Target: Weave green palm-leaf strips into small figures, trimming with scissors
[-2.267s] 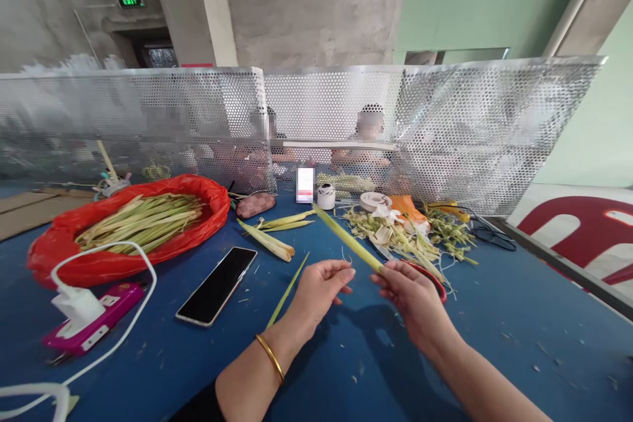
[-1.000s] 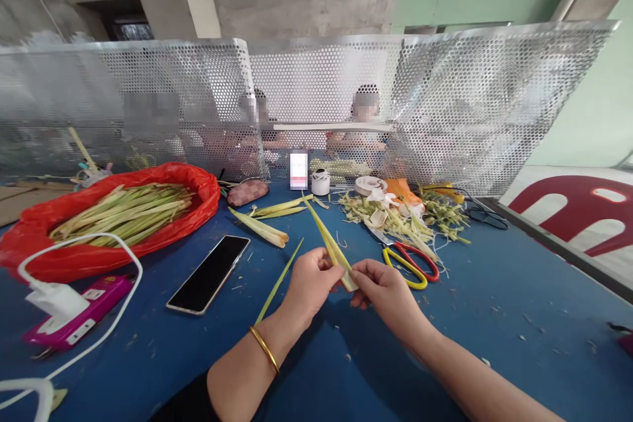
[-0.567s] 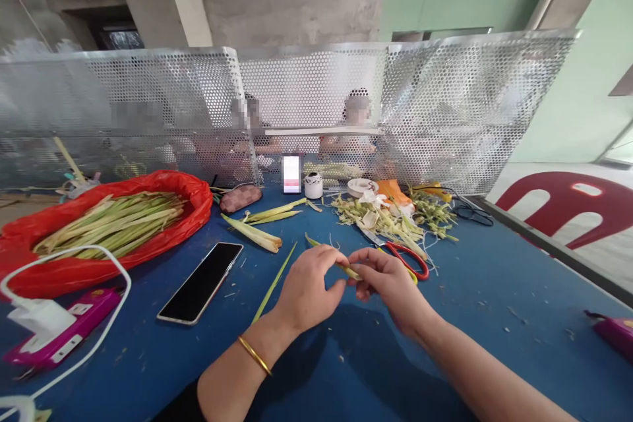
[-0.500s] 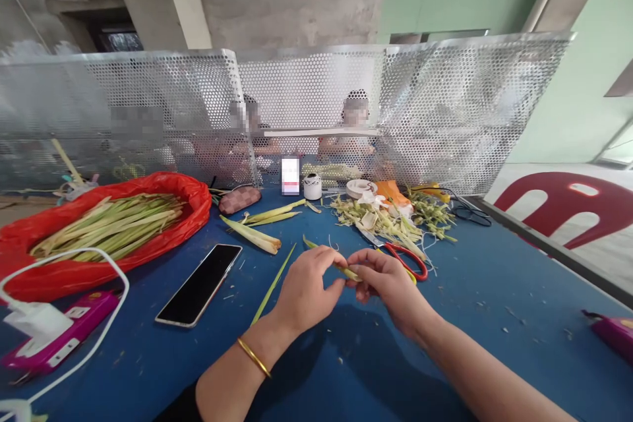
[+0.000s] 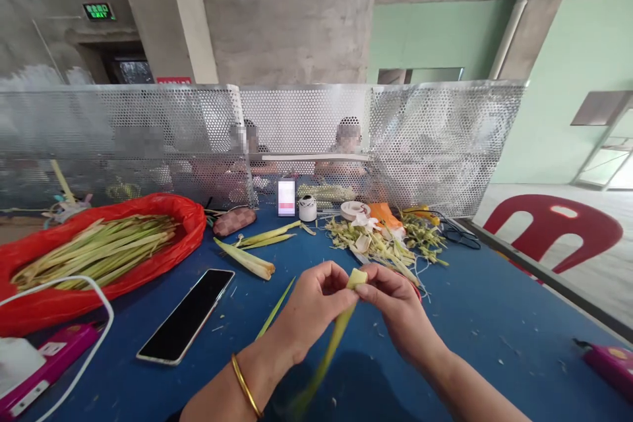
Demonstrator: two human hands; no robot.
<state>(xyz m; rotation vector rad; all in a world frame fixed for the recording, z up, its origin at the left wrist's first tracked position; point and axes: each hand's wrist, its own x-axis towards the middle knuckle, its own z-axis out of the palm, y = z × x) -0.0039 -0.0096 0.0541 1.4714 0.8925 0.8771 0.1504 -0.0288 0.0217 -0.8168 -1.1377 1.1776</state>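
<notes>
A long yellow-green leaf strip (image 5: 339, 333) hangs between my hands, its pale top end standing up between the fingertips and its blurred lower end trailing toward me. My left hand (image 5: 314, 310) is closed in a pinch on the strip near the top. From the other side, my right hand (image 5: 398, 306) pinches the same end with thumb and fingers. Just behind the right hand, a bit of red scissors handle (image 5: 416, 289) shows; most of the scissors is hidden. A narrow green leaf (image 5: 277, 306) lies by my left forearm, and thicker pale stalks (image 5: 250, 260) lie beyond it.
A red bag (image 5: 190, 214) of long leaves, a dark phone (image 5: 185, 316) and a purple power strip (image 5: 54, 359) sit left. A heap of leaf scraps (image 5: 380, 244) lies ahead right. A perforated metal screen (image 5: 301, 119) bounds the far side, with people behind it.
The leaf strip now hangs down toward me, its pale end up between my fingertips; before, it was mostly hidden in my hands. My view has tilted up slightly.
</notes>
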